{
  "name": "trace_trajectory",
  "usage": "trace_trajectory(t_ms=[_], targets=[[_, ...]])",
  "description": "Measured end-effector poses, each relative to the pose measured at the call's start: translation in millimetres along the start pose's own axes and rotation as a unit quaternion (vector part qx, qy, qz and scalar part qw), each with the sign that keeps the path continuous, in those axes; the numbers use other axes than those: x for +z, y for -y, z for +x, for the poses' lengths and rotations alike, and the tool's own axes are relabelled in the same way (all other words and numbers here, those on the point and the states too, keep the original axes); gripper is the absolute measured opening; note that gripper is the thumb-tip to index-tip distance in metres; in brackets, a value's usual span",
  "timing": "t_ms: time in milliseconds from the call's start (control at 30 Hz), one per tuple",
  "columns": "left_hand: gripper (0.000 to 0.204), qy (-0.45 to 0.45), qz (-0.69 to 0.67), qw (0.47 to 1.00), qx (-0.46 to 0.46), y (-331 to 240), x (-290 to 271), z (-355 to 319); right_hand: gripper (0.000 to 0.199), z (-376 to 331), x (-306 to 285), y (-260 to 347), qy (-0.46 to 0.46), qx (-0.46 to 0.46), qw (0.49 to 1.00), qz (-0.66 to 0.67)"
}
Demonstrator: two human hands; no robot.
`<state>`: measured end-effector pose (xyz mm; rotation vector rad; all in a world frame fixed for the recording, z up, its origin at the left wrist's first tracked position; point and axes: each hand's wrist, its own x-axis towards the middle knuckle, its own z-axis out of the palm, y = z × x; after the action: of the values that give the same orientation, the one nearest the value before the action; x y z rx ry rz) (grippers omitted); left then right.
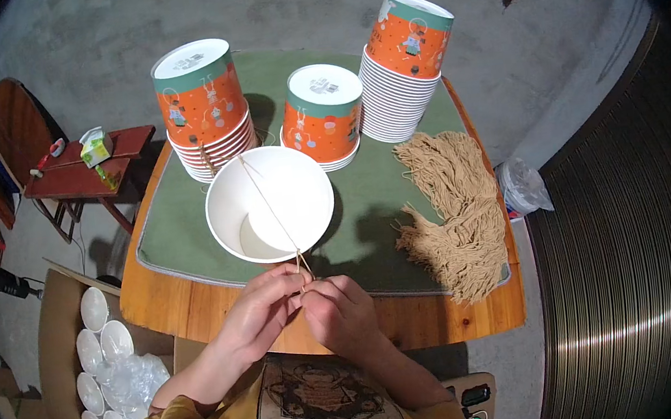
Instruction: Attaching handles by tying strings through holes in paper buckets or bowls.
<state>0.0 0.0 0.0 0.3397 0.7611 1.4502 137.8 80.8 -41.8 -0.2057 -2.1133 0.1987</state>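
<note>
A white paper bucket [224, 201] stands with its open mouth tipped toward me near the front of the table. A thin tan cord [270, 206] stretches across the mouth, from the far rim to the near rim. My left hand [260, 311] pinches the cord just below the near rim. Close against it, my right hand [341, 313] is also closed on the cord, fingertips almost touching the left ones. Exactly how the cord passes between the fingers is hidden. To the right lies a big bundle of tan cords [467, 220].
Upturned orange-and-green paper buckets stand in a left stack [205, 100], a middle stack [322, 117] and a tall right stack [406, 63] on the green mat [181, 217]. A cardboard box [55, 353] with white buckets sits lower left. Behind it is a red bench [74, 175].
</note>
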Motion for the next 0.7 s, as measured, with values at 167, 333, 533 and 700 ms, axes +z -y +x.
trace_trajectory(t_ms=[167, 333, 533, 700], targets=[[0.011, -0.019, -0.012, 1.0, 0.003, 2.4, 0.1, -2.3, 0.024, 4.7, -7.4, 3.4, 0.021, -0.016, 1.0, 0.007], [0.011, -0.011, -0.041, 0.999, -0.011, 0.1, -8.0, 4.2, 0.019, 15.5, -10.3, 3.2, 0.021, -0.052, 0.998, 0.017], [0.011, -0.053, -0.059, 0.997, -0.013, -4.6, -12.0, 14.9, 0.01, 24.0, -21.3, 4.4, 0.102, -0.106, 0.989, 0.018], [0.011, -0.079, -0.055, 0.995, -0.032, -9.4, -9.7, 14.0, 0.008, 26.5, -19.8, 0.6, 0.124, -0.109, 0.986, 0.0]])
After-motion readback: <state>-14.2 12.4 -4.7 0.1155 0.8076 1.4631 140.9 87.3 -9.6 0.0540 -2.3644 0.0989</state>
